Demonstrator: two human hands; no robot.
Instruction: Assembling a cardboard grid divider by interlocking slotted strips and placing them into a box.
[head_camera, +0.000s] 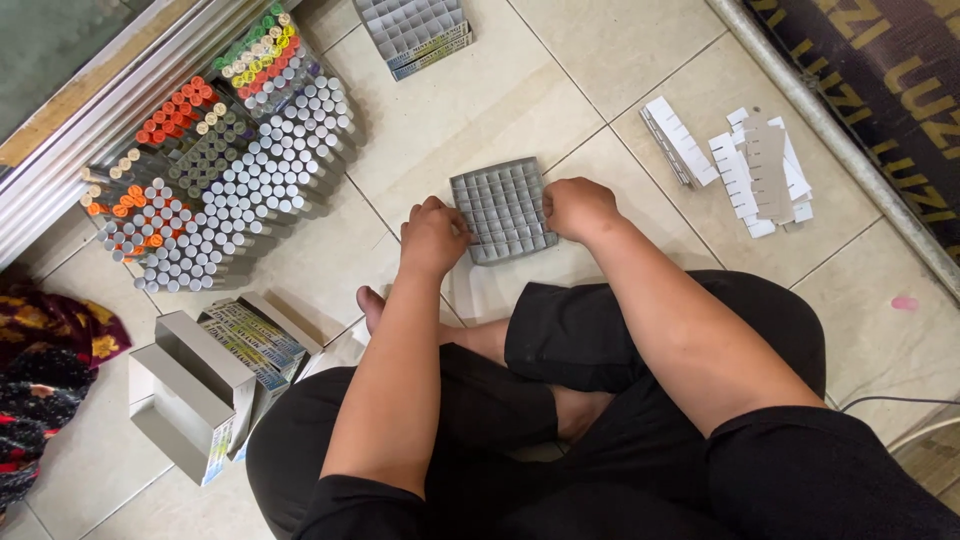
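A grey cardboard divider grid (503, 209) lies on the tiled floor in front of my crossed legs. My left hand (433, 236) grips its left edge with curled fingers. My right hand (580, 208) presses against its right edge, also curled. Both hands squeeze the grid from either side. The grid's cells look empty.
Several upright capped tubes (222, 165), white, orange, green and yellow topped, stand packed at the upper left beside a metal door track. Open cardboard boxes (205, 380) lie at left. Slotted cardboard strips (745, 165) are scattered at right. Another divider grid (415, 30) sits at the top.
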